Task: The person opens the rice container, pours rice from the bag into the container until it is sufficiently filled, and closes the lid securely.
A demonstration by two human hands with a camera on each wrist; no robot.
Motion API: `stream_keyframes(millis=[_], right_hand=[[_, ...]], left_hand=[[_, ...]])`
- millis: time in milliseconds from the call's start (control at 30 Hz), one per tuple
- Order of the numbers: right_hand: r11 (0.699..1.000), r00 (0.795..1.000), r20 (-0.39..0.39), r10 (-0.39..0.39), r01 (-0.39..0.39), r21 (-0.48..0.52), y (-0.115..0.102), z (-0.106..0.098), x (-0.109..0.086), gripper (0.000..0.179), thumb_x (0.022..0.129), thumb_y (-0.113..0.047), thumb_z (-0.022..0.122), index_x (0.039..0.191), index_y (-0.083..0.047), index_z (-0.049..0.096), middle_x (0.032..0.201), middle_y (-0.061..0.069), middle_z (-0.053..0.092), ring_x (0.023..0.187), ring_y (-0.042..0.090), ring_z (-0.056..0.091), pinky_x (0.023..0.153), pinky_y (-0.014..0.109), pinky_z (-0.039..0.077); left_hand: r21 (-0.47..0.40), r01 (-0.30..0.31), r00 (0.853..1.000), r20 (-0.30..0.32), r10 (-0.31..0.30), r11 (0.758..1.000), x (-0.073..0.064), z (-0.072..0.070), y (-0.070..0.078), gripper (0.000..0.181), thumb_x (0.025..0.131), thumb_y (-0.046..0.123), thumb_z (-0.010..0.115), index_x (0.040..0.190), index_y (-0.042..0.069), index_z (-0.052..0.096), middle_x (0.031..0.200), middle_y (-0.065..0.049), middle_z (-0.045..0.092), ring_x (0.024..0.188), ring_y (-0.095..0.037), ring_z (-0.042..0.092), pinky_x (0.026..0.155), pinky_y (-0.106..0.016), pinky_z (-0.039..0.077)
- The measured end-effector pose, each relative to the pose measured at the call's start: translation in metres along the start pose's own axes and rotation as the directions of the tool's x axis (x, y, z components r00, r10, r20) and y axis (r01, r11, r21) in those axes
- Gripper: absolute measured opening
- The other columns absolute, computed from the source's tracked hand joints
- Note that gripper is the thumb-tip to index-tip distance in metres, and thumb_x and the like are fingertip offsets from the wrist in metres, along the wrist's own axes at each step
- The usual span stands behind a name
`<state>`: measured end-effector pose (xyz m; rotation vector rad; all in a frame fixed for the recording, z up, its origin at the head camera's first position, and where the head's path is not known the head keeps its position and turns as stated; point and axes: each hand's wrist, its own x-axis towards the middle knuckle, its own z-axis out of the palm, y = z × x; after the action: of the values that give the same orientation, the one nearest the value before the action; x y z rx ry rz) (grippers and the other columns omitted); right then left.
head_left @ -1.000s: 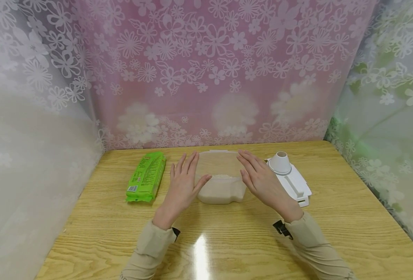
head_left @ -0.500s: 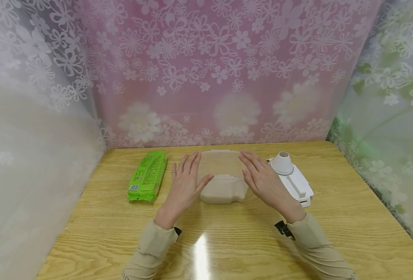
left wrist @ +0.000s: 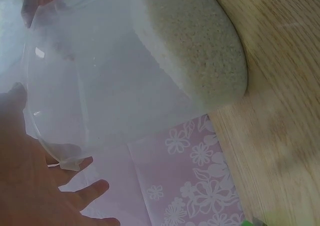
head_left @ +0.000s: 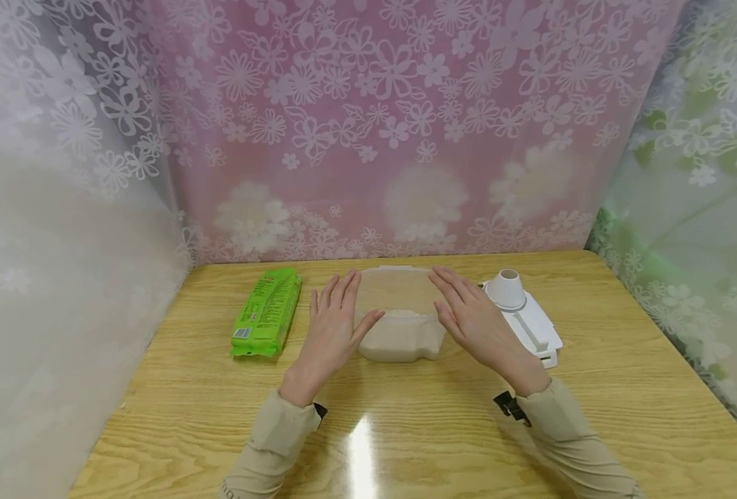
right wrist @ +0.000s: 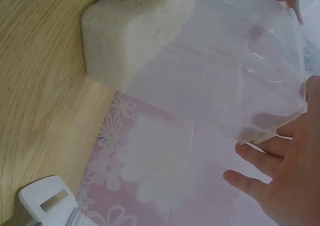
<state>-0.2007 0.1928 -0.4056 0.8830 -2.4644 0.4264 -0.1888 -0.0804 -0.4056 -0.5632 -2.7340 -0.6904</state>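
A translucent plastic container [head_left: 398, 290] stands upright at the middle of the table, with white rice [left wrist: 200, 50] filling its lower part. My left hand [head_left: 333, 329] is at its left side near the top rim, fingers extended and thumb spread toward the front. On the opposite side, my right hand [head_left: 477, 326] lies along the upper edge with fingers nearly straight. Both wrist views show fingers around the rim's outer corners, touching or very close to it; neither hand curls tightly round it.
A green printed package [head_left: 267, 312] lies on the wooden table [head_left: 430, 430] at the left. To the right lies a white lid-like plate [head_left: 536, 326] with a raised handle, and a white cone-shaped cup [head_left: 507, 291] sits on its far end. Flowered curtains [head_left: 368, 138] enclose the table.
The head view has shifted slightly, so everything appears a little further right. Both hands keep the same place against the container.
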Motion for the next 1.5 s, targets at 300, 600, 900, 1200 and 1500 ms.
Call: stream_keyframes(millis=[300,600,900,1200,1500], right_hand=[[0.999,0.995,-0.089,-0.052,0.05,-0.023,0.004,-0.009,-0.001,0.051,0.108,-0.036,0.05,0.147,-0.003,0.051,0.146,0.018,0.053,0.13,0.037,0.053,0.105,0.056,0.043],[0.994,0.97,-0.238,-0.048,0.022,-0.111,0.025,-0.019,-0.014,0.055,0.109,-0.048,0.037,0.128,-0.004,0.064,0.12,0.014,0.065,0.095,0.035,0.064,0.083,0.051,0.052],[0.988,0.964,-0.266,0.022,-0.062,-0.141,0.046,-0.029,-0.029,0.038,0.105,-0.033,0.053,0.121,0.0,0.066,0.106,0.018,0.065,0.086,0.038,0.065,0.067,0.05,0.054],[0.964,0.972,-0.196,0.127,-0.168,-0.205,0.066,-0.024,-0.048,0.03,0.087,-0.011,0.076,0.113,0.0,0.065,0.106,0.02,0.066,0.089,0.039,0.066,0.065,0.05,0.055],[0.937,0.97,-0.088,0.225,-0.24,-0.253,0.081,-0.02,-0.062,0.029,0.086,-0.013,0.079,0.108,0.001,0.066,0.096,0.02,0.065,0.076,0.036,0.063,0.058,0.047,0.051]], left_hand=[[-0.027,-0.011,1.0,-0.003,0.011,1.0,0.002,0.002,0.001,0.077,0.104,0.054,0.046,0.161,0.008,0.024,0.166,-0.01,0.026,0.153,-0.036,0.019,0.118,-0.069,0.014],[-0.048,-0.003,1.0,0.01,0.003,0.999,0.003,0.001,0.001,0.076,0.105,0.053,0.047,0.162,0.008,0.022,0.166,-0.011,0.025,0.154,-0.035,0.016,0.119,-0.068,0.013],[-0.049,0.0,1.0,0.011,0.0,0.999,0.002,0.0,0.0,0.077,0.105,0.052,0.048,0.162,0.008,0.022,0.166,-0.012,0.025,0.154,-0.035,0.017,0.118,-0.069,0.013],[-0.059,0.005,1.0,0.015,-0.004,0.998,0.002,0.001,-0.002,0.077,0.105,0.053,0.047,0.162,0.009,0.021,0.166,-0.011,0.024,0.154,-0.036,0.017,0.119,-0.068,0.012],[-0.073,0.007,1.0,0.017,-0.006,0.997,0.002,0.0,-0.001,0.076,0.105,0.052,0.048,0.162,0.008,0.022,0.167,-0.009,0.024,0.153,-0.035,0.017,0.119,-0.067,0.012]])
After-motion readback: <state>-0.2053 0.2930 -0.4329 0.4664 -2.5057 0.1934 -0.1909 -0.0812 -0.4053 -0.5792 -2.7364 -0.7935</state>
